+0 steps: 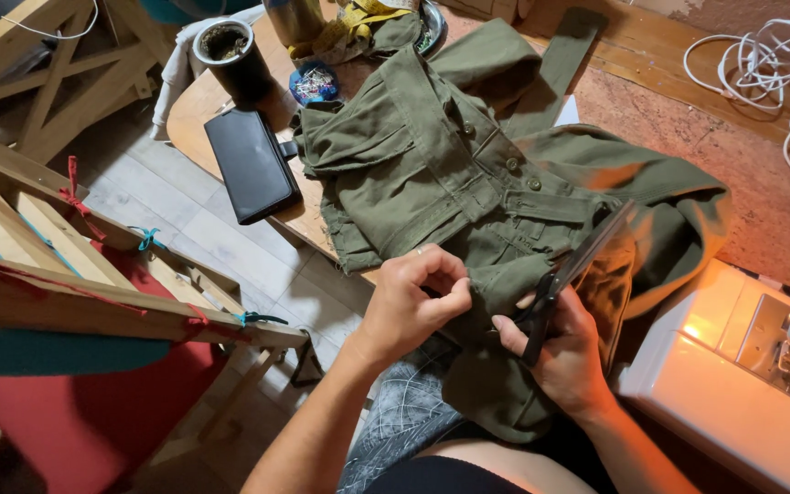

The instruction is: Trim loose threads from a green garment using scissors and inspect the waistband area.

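**Head view: scissors close in on an olive jacket**

Your left hand (413, 297) is curled almost to a fist, thumb and fingertips pinching a fold of the olive-green jacket (468, 183) near its lower edge. Your right hand (555, 352) is wrapped around the dark handles of a pair of scissors (573, 270), whose blades point up and to the right across the cloth; they are blurred, so how far the blades stand apart cannot be told. The jacket lies spread over the near edge of a wooden table (198, 114) and hangs down onto your lap.

The risk, as it looks from here, sits where the two hands meet: your left fingers are just beside the scissors, and a slip of the pinched fold could bring skin under the blade. The cloth is bunched in layers, so a cut might pass through more fabric than you mean, perhaps a pocket or a button placket.

To the far left, a black wallet-like case (250, 165) rests at the table's edge beside a dark cup (229, 55); a tug on the jacket could nudge either off. A white sewing machine (733, 384) stands at your near right.
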